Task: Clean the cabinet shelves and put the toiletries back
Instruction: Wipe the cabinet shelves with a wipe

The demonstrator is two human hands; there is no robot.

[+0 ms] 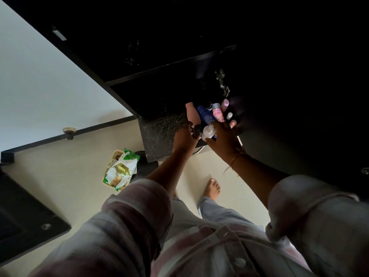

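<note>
Toiletries (207, 114) stand bunched near the front edge of the speckled shelf (159, 132), toward its right end. The left hand (184, 137) pinches a dark cap (198, 129); the right hand (224, 141) curls round a white bottle (208, 131). Recommended: seat each upright, back from the edge, without knocking neighbours. The cabinet interior is dark, and a wipes pack (120, 170) lies on the pale floor (75, 176).

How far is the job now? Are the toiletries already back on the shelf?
Partly done: several toiletries sit clustered on the speckled shelf. In hand: the left hand grips a dark round item, the right hand holds a white bottle. Left: setting these down; a wipes pack lies on the floor. Whether shelves were wiped is unclear.
</note>
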